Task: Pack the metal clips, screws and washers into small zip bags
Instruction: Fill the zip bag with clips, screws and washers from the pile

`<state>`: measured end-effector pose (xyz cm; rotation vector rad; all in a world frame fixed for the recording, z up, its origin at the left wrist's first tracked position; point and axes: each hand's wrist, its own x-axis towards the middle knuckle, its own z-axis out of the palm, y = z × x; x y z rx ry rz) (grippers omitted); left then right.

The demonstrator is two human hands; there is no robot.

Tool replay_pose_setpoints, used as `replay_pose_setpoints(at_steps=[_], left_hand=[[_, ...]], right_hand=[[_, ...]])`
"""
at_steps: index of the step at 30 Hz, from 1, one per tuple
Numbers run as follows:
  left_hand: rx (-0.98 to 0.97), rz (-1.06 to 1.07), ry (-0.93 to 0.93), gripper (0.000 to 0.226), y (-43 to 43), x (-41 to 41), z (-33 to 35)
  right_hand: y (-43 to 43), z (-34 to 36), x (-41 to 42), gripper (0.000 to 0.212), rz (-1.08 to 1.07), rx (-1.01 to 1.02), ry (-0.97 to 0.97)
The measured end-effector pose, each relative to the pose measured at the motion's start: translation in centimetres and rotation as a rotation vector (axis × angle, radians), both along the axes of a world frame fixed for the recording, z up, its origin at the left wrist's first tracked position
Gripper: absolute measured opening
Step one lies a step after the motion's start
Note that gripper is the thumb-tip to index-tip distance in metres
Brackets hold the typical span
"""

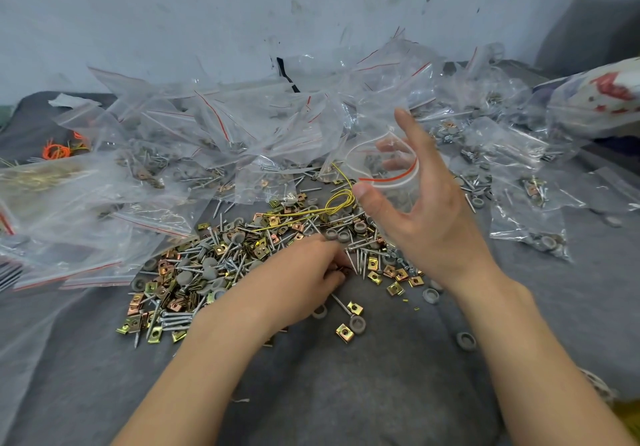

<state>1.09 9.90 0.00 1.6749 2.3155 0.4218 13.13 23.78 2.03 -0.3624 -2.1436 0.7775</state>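
Held a small zip bag (388, 171) up in the right hand (429, 217), just above the right side of the loose pile near the middle of the grey cloth (346, 393). Spread its mouth open with the thumb on the near lip and the fingers (391, 147) tucked in behind, red strip curving between.

Had the left hand (304, 272) down on the near side of the pile, fingers curled tight onto the bits there. Honestly couldn't tell whether actually pinching a piece or just poking around.

Pile itself: total jumble of gold and copper clips (259, 248), silver screws (360, 258) and grey washers (183, 277), with a few strays scattered toward the near edge. Also a loop of yellow wire (337, 199) lying across the far side of the pile, right below the bag.

Along the far edge, a big messy heap of filled bags (214, 123). Toward the left edge, a stack of flat bags (86, 255) and some orange rubber bands (55, 151).
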Motion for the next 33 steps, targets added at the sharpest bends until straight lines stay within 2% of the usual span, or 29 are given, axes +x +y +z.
replay_pose_setpoints(at_steps=[11,14,16,20,23,25,28,30,33], left_hand=[[0.026,0.099,-0.104,0.011,-0.6,-0.3,0.8],[0.042,0.118,-0.132,0.02,-0.6,-0.6,0.9],[0.159,0.158,-0.156,0.024,-0.8,-1.2,1.5],[0.638,0.318,-0.237,0.025,-1.2,-1.7,4.8],[0.873,0.288,-0.313,0.022,-0.8,-0.8,7.4],[0.888,0.223,-0.327,0.022,0.1,0.4,8.3],[0.811,0.159,-0.271,0.025,1.4,1.6,8.2],[0.79,0.158,-0.197,0.027,1.8,1.5,7.9],[0.831,0.204,-0.193,0.023,1.2,0.6,7.8]], right_hand=[[0.1,-0.1,0.0,0.083,-0.004,-0.004,0.01],[0.2,-0.2,0.0,0.083,-0.004,-0.001,0.019],[0.3,-0.2,0.0,0.084,-0.002,0.005,0.021],[0.3,-0.3,-0.2,0.085,-0.009,0.035,0.02],[0.2,-0.3,-0.3,0.087,-0.005,0.066,0.015],[0.2,-0.3,-0.3,0.089,0.002,0.079,0.005],[0.1,-0.5,-0.3,0.089,-0.001,0.097,0.01],[0.3,-0.6,-0.3,0.089,0.002,0.087,0.011],[0.5,-0.6,-0.2,0.089,0.01,0.059,-0.001]])
